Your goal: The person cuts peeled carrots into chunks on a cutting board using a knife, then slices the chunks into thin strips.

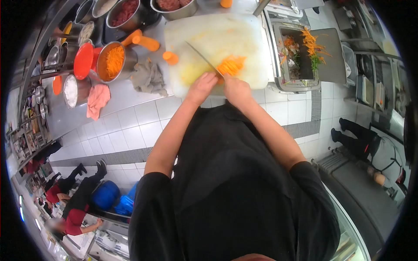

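My right hand is closed around the handle of a knife, whose blade slants away to the upper left over a white cutting board. Close by on the left of the blade, my left hand rests low on the board with its fingers curled together; whatever they pinch is hidden. Sliced carrot lies in a pile just beyond the right hand. A short carrot piece sits at the board's left edge, and a longer peeled carrot lies on the steel counter.
A pot of shredded carrot, a grey cloth and a pink cloth are on the left. Bowls of raw meat stand behind. To the right is a bin of peelings. Several people are farther off.
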